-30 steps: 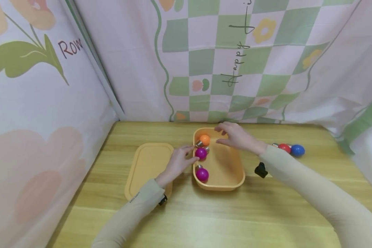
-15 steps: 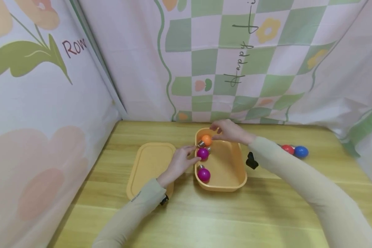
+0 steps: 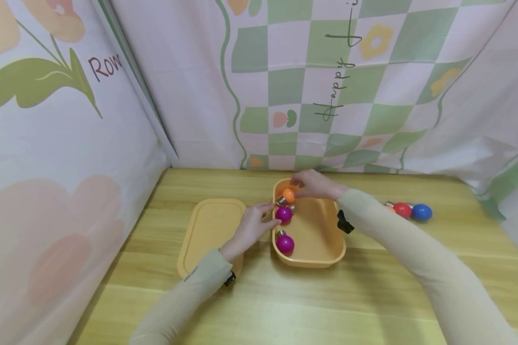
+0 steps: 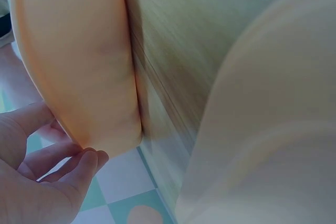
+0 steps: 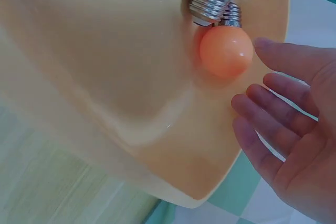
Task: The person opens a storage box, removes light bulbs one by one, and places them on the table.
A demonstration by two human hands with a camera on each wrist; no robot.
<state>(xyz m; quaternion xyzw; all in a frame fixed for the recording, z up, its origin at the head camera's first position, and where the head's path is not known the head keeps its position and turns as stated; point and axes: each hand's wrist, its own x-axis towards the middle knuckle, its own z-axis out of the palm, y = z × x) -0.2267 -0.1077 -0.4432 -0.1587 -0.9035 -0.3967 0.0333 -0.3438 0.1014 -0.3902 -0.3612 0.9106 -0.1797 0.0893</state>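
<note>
A yellow plastic box (image 3: 314, 235) stands on the wooden table with three bulbs along its left side. At the far end lies an orange light bulb (image 3: 288, 195); two magenta light bulbs (image 3: 283, 215) are nearer, all with silver screw bases. My left hand (image 3: 251, 225) holds the box's left rim, thumb and fingers on either side of the wall in the left wrist view. Over the far end of the box is my right hand (image 3: 314, 184), fingers spread and loosely bent. In the right wrist view its thumb (image 5: 286, 59) is right beside the orange bulb, nothing in the palm.
A yellow lid (image 3: 211, 235) lies flat left of the box, partly under my left forearm. To the right on the table are a red bulb (image 3: 402, 210), a blue bulb (image 3: 422, 212) and a partly covered orange one. A patterned curtain (image 3: 280, 86) borders the table's back edge.
My right hand has moved left across the box's far end, up to the orange bulb. The left hand stays at the rim, and the view has shifted slightly.
</note>
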